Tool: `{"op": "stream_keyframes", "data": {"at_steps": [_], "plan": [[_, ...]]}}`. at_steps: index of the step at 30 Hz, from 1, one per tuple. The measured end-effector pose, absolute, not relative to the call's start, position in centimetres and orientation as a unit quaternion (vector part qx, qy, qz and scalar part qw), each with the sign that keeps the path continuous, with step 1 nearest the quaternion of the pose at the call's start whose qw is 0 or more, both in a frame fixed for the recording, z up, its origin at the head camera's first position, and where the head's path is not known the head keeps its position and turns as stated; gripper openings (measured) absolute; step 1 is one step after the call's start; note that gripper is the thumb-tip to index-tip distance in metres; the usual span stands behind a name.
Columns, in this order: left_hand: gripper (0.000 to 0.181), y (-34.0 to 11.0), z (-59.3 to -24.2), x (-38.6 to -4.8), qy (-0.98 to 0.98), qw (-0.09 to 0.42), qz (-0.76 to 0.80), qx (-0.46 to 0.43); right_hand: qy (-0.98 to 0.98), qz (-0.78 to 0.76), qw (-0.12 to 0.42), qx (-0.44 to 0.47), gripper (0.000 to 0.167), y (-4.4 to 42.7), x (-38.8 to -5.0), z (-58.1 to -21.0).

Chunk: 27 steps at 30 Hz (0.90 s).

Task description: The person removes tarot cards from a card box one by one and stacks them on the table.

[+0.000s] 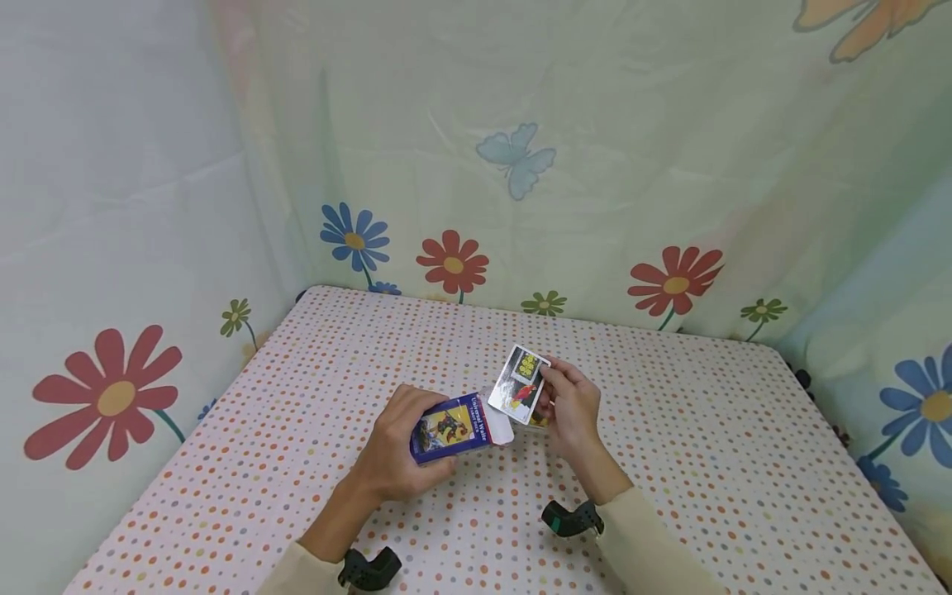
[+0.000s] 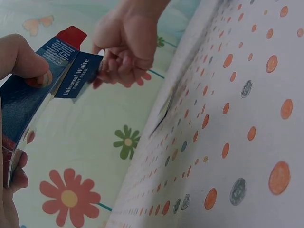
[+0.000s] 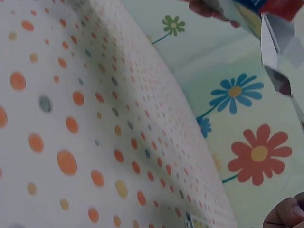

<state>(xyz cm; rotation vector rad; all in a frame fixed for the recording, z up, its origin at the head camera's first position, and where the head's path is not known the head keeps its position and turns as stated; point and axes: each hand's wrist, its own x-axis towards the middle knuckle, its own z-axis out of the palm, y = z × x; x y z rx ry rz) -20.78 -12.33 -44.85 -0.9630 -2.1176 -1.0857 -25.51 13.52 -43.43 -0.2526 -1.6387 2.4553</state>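
My left hand (image 1: 394, 450) grips a blue tarot deck box (image 1: 439, 445), thumb on one side and fingers on the other. The box lies tilted, its open end and white flap (image 1: 502, 425) toward the right hand. Between the thumb and fingers of my right hand (image 1: 576, 409) is a tarot card (image 1: 519, 402), its picture side up, just beyond the flap. Whether more cards lie behind it cannot be told. Under that hand, a second card or stack (image 1: 539, 420) shows only in part. In the left wrist view, the box (image 2: 23, 104) has its printed flap (image 2: 76, 78) folded out.
A dotted cloth (image 1: 297, 496) covers the table. Behind it and at both sides hang flowered curtains (image 1: 595, 165). A dark wrist device (image 1: 369, 570) sits on the left wrist, another (image 1: 571, 519) on the right.
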Motion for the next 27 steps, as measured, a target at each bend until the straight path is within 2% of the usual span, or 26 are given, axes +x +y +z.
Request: {"op": "stream_keyframes", "data": {"at_steps": [18,27], "plan": [[0.067,-12.5,-44.9,-20.8,-0.796,0.277,-0.407,-0.353,-0.654,0.741,0.063,-0.138,0.034,17.3,-28.9,-45.3],[0.067,-12.6,-45.0,-20.8,-0.797,0.275,-0.407,-0.351,-0.703,0.693,0.005,-0.16,0.034,18.6,-29.7,-45.9]]}}
